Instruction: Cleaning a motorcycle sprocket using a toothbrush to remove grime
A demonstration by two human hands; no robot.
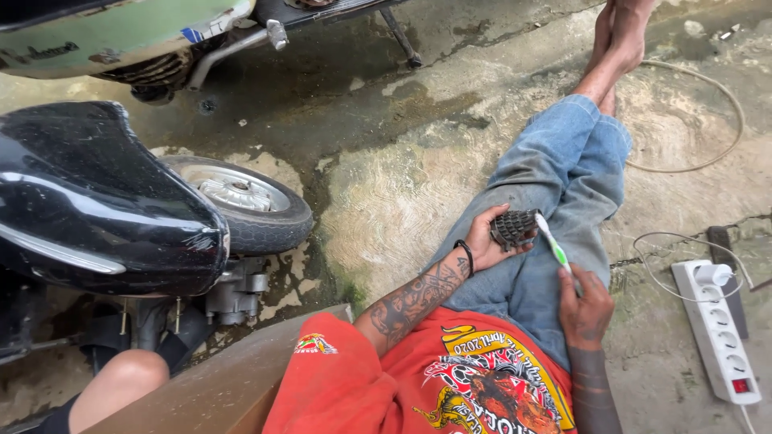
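Looking down at myself sitting on a wet, stained concrete floor (402,193), legs stretched out in blue jeans (555,177), red printed shirt at the bottom of the view. At far left a black scooter (88,201) fills the edge, its small wheel (241,201) resting on the floor, and the pale green body of a second scooter (121,32) crosses the top left corner. A bare knee shows at the bottom left; I cannot tell whose it is. Toward the middle, my tattooed left hand (482,241), a dark band at the wrist, cups a small dark metal part (515,229) over my lap, fingers curled under it and thumb against its side. The part looks ribbed or toothed and grimy; I judge it stiff, fairly heavy for its size and possibly greasy, so best cradled from beneath by its outer edges, not pinched on the ridges. Just to its right, a green and white toothbrush (553,245) has its bristle end touching the part. The brush should be light and slightly springy, easiest to steer gripped low on the handle. My right hand (585,309) is closed around that lower handle. At far right a white power strip (716,329) with one plug and a loose thin wire (708,120) lie on the floor.
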